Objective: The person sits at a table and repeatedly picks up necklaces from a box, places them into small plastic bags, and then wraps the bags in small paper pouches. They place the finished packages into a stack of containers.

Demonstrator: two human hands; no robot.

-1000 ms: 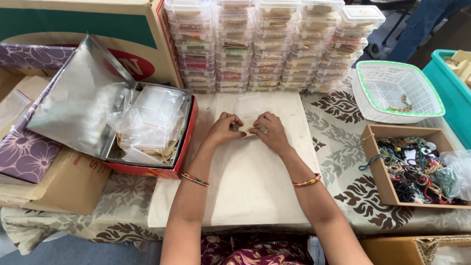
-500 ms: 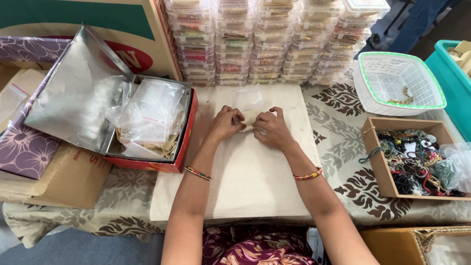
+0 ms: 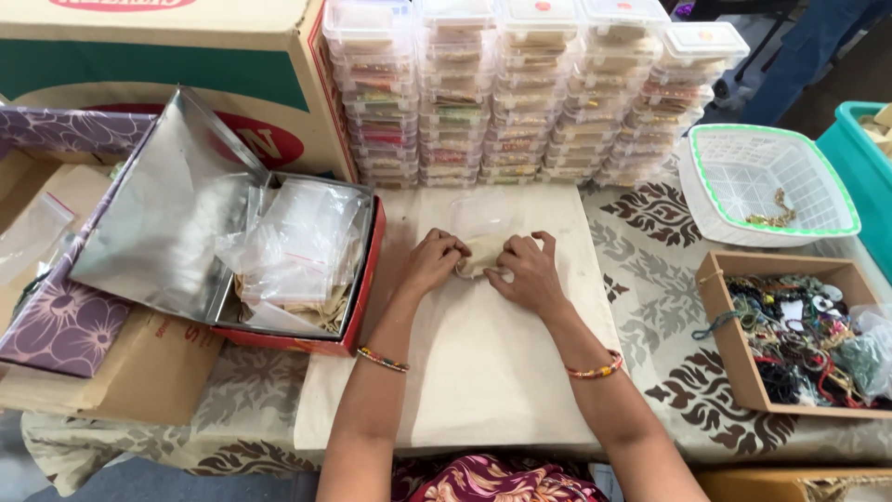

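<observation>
From the head view, both hands are meeting at the centre of the frame over a pale cream cloth (image 3: 483, 372) that is covering the middle of the desk (image 3: 650, 307). The left hand (image 3: 434, 263) is lying curled, its fingers pinching the left end of a small beige pouch (image 3: 483, 253); the right hand (image 3: 527, 276) is pinching the pouch's right end, fingers bent over it. The pouch is resting on the cloth between the two hands, touching both. Just above it a clear plastic bag (image 3: 478, 216) is lying flat. A beaded bangle is sitting on each wrist.

In the upper middle of the frame, stacks of clear plastic boxes (image 3: 520, 93) are standing in rows along the far edge. At the left, an open red tin (image 3: 358, 279) with a shiny raised lid is holding a heap of small clear bags (image 3: 293, 237), with a large cardboard carton (image 3: 186, 74) behind it. At the upper right a white basket with a green rim (image 3: 818, 200) is sitting beside a teal tub (image 3: 869, 158). At the right, a shallow cardboard tray (image 3: 734, 344) is holding tangled coloured threads and beads.
</observation>
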